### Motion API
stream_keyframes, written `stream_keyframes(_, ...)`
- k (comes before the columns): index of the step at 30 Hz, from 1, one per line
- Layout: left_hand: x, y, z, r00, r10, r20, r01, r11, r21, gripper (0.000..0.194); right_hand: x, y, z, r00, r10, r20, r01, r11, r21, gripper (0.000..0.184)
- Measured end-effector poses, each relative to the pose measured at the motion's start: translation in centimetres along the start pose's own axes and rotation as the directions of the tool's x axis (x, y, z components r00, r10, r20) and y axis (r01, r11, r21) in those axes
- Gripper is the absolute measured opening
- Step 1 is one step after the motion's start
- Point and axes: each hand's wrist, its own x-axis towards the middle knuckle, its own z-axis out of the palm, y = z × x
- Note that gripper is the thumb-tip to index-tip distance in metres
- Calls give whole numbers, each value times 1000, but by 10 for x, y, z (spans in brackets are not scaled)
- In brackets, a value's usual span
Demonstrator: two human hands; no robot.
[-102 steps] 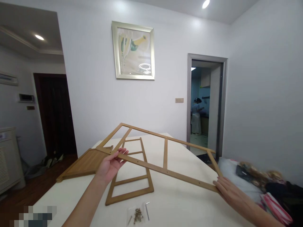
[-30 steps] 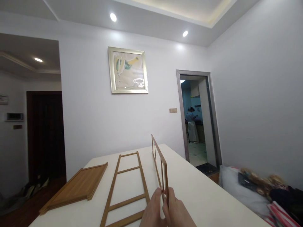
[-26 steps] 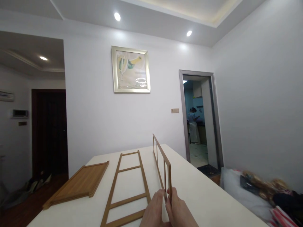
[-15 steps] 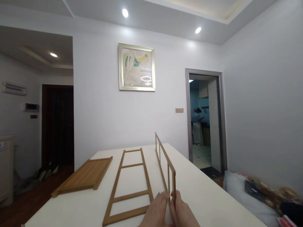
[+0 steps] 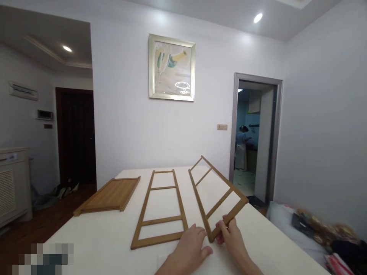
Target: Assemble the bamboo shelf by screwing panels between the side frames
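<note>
The right hand (image 5: 231,237) is gripping the tilted wooden frame (image 5: 219,203) by its near end, likely so it isn't flopping onto the table (image 5: 269,244), while the left hand (image 5: 189,246) is loosely opening nearby.

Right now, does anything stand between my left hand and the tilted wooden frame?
Nothing visible does. Your left hand is beside the lower corner of the tilted frame; whether they touch is unclear. Your right hand holds its near end; the flat frame lies to the left.
</note>
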Motion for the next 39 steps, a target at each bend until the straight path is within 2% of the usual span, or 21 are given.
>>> stream_keyframes(4, -1, 7, 0, 999, 28, 29, -28, 999, 15, 37, 1, 2, 0, 1000, 16, -18, -15, 998, 59, 26)
stream_keyframes(9, -1, 10, 2, 997, 46, 53, -48, 999, 19, 36, -5, 1, 11, 998, -64, -13, 63, 995, -77, 30)
stream_keyframes(13, 0, 11, 3, 999, -10, 37, 8, 999, 50, 32, -9, 2, 22, 984, -163, 73, 175, 966, -192, 41)
stream_keyframes(17, 3, 9, 7, 995, -95, -12, 96, 989, 112, 33, -11, 6, 26, 943, -281, 178, 320, 914, -248, 40)
stream_keyframes(24, 9, 0, 17, 984, -167, -66, 176, 970, 167, 37, -17, 9, 29, 885, -338, 319, 440, 830, -343, 40)
stream_keyframes(31, 11, 1, 19, 982, -187, -23, 188, 962, 200, 36, -20, 5, 28, 883, -324, 340, 450, 789, -419, 43)
stream_keyframes(39, 11, -3, 23, 988, -148, -46, 154, 970, 188, 36, -24, 1, 23, 872, -340, 352, 473, 770, -428, 42)
